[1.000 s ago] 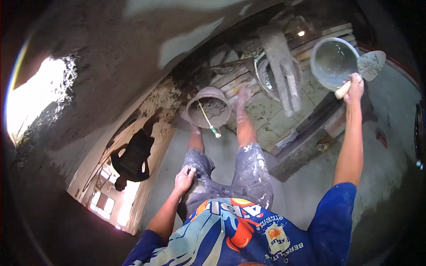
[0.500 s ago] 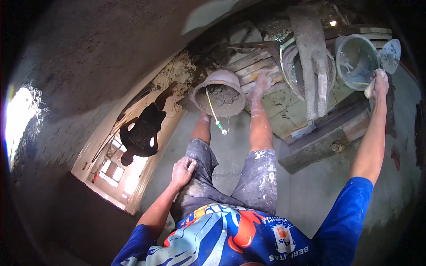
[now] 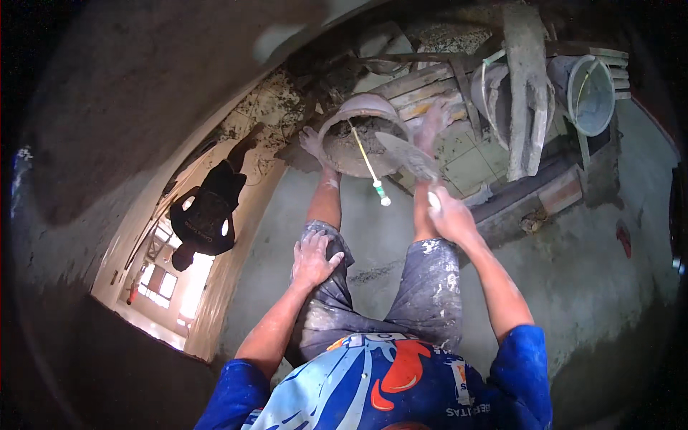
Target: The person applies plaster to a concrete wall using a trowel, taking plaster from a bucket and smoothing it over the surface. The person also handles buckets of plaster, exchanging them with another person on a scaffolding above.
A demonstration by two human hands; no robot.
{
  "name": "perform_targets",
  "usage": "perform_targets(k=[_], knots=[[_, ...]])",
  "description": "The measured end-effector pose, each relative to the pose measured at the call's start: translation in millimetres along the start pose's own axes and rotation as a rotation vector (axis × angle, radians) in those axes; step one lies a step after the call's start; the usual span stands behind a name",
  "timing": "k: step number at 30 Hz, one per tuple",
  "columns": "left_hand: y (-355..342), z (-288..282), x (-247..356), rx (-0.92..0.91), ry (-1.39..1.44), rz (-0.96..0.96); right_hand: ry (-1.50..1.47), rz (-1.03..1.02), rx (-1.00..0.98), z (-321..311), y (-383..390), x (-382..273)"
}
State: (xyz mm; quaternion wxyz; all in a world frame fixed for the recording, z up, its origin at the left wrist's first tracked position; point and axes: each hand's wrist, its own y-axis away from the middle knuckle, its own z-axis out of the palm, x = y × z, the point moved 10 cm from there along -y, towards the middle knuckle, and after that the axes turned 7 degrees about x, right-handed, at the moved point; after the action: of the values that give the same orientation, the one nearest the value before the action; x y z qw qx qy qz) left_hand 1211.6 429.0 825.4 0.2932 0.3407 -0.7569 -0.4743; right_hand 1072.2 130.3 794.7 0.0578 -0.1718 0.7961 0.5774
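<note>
Lettering [image 3: 469, 411] on shirt [image 3: 351, 394], right grip [image 3: 453, 218] around trowel [image 3: 407, 155], left grip [image 3: 315, 259] spread on shorts [image 3: 428, 287]

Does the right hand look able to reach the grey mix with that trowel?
Probably yes: the right hand holds the trowel with its blade seen over the open bucket, and only the yellow handle hangs across the grey mix, leaving room beside it.

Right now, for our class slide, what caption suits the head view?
Right hand holds a trowel near a bucket of grey mix; left hand rests on left leg.
</note>
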Motion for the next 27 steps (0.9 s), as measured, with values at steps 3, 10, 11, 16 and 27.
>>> perform_targets(k=[3, 10, 11, 16, 27], knots=[[-5.1, 4.4, 5.1, 0.012, -0.008, 0.003, 0.161, -0.024, 0.035, 84.4, -71.8, 46.0], [-18.3, 10.6, 2.7, 0.074, 0.06, 0.04, 0.229, 0.022, 0.055, 172.6, -193.5, 15.7], [-13.5, 8.3, -3.6, 0.082, 0.083, 0.04, 0.227, 0.02, 0.038, 182.2, -187.4, 9.2], [-13.6, 9.0, -7.2, 0.049, 0.114, 0.044, 0.375, -0.021, 0.034, 188.9, -158.2, 60.6], [-19.9, 8.2, -20.8, 0.09, 0.159, 0.073, -0.566, 0.34, 0.072, 210.4, -159.2, 77.9]])
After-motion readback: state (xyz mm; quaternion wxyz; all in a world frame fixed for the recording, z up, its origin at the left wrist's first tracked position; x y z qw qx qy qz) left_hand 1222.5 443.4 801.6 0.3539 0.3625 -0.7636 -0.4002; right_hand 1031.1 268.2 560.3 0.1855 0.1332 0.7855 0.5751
